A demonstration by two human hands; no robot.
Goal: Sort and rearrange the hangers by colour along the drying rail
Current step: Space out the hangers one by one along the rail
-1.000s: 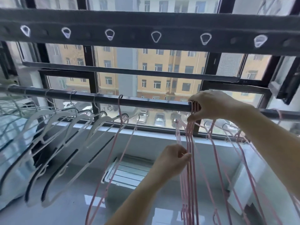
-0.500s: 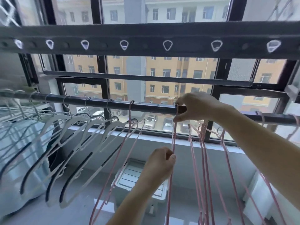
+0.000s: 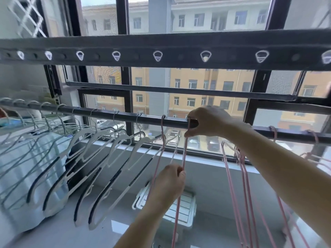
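A dark round drying rail (image 3: 107, 114) runs across the window. My right hand (image 3: 207, 122) pinches the hook of a thin pink hanger (image 3: 184, 154) at the rail. Lower down, my left hand (image 3: 168, 183) grips that same hanger's wire. Just to its left another pink hanger (image 3: 162, 133) hangs on the rail. Several white hangers with black grip strips (image 3: 114, 169) fill the rail's left part, with pale wire hangers (image 3: 26, 133) beyond them. A bunch of pink hangers (image 3: 240, 176) hangs under my right forearm, and more pink hooks (image 3: 274, 131) sit on the rail at the right.
A flat grey bar with white-edged holes (image 3: 157, 56) runs above the rail. Behind stand the window frame (image 3: 128, 97) and the sill (image 3: 202, 159). A white plastic stool (image 3: 180, 208) stands on the shiny floor below my hands. Pale bedding (image 3: 25, 176) lies at the left.
My right hand has slid one pink hanger left along the rail, away from the pink bunch and closer to the lone pink hanger. My left hand followed it. The camera tilted down and left.
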